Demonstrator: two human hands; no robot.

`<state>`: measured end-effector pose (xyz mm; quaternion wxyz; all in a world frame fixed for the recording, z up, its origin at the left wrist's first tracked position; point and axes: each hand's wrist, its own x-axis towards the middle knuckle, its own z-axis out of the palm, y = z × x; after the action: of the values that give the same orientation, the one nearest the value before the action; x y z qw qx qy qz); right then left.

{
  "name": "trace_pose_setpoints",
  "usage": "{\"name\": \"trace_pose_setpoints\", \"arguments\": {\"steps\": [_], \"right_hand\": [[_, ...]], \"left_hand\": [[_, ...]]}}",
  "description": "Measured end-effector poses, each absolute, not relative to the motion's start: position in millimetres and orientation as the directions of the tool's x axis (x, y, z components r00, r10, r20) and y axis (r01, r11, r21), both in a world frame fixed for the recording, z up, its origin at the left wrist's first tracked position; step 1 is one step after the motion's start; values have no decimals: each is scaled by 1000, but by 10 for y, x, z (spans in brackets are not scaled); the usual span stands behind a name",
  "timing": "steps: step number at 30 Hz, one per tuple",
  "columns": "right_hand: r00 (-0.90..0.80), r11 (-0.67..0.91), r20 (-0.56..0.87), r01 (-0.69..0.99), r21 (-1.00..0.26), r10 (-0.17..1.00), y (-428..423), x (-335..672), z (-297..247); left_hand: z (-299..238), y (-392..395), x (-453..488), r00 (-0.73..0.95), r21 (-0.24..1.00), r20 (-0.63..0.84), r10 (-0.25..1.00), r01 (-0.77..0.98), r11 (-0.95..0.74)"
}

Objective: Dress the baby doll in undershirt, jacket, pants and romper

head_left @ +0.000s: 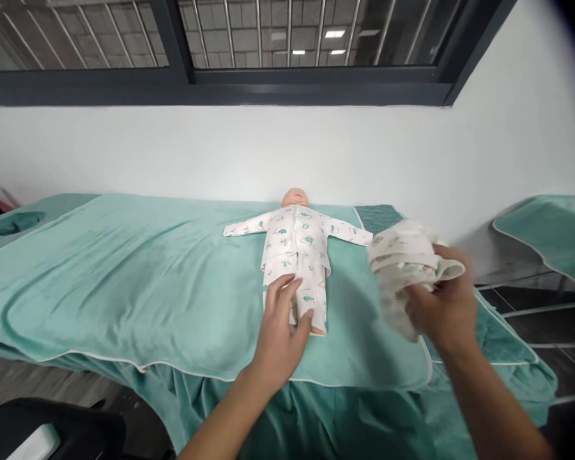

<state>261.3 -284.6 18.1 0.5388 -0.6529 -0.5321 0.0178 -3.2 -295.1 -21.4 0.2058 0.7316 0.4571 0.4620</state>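
Observation:
A baby doll (294,197) lies on its back on the green bed cover (172,275), its head toward the wall and its arms stretched out sideways. It wears a white printed top (297,233) and matching trousers (311,287). Over the trouser legs is my left hand (282,322), fingers spread and curved, gripping nothing; whether it touches the cloth I cannot tell. To the right of the doll, my right hand (445,300) is closed around a bunched white printed baby garment (405,259), held above the bed and slightly blurred.
A dark-framed window (316,80) with metal bars sits above the white wall (172,150). Another green-covered surface (556,230) stands at the right. A black chair (62,425) with a white object (36,444) on it is at the lower left.

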Motion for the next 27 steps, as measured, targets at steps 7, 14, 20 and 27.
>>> {"name": "trace_pose_setpoints", "arguments": {"steps": [7,14,20,27], "right_hand": [[231,-80,317,901,-427,920,-2535,3689,-538],[87,137,540,922,-362,837,-2570,2894,-430],[-46,415,517,658,-629,855,-1314,1810,-60],[51,308,359,411,-858,932,-265,1615,-118]], "left_hand": [[-410,-2446,-498,-18,717,549,836,523,-460],[-235,-1510,-459,-9,699,544,839,559,-447],[69,-392,-13,102,632,559,823,590,-503],[-44,126,135,238,653,433,869,582,-485]]}}
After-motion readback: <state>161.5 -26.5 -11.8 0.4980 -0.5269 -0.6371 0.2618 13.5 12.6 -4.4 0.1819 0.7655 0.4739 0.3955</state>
